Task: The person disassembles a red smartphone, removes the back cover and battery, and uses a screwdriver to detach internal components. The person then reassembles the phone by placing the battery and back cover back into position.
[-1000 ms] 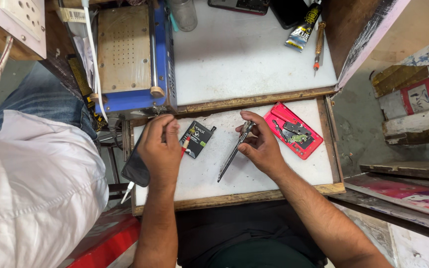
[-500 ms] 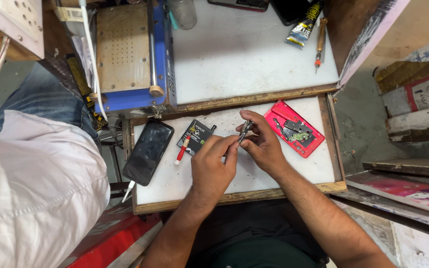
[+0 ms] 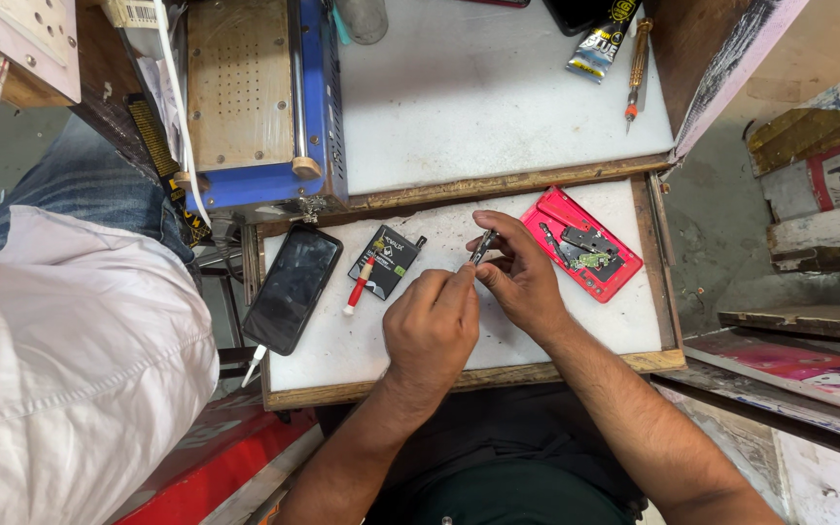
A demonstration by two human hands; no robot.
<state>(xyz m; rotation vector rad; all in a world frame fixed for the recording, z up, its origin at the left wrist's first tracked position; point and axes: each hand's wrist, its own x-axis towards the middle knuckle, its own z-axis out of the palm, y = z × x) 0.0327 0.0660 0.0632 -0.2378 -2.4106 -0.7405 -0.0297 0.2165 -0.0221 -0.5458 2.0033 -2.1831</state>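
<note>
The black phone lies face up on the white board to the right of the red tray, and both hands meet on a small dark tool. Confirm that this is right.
Not quite. In the head view the black phone lies at the board's left edge, far left of the red tray. The rest holds: left hand and right hand meet on the small dark tool over the white board.

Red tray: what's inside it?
The red tray holds a dark metal plate and a small green circuit board. Tinier parts are too small to tell; the right hand hides its left edge.
</note>
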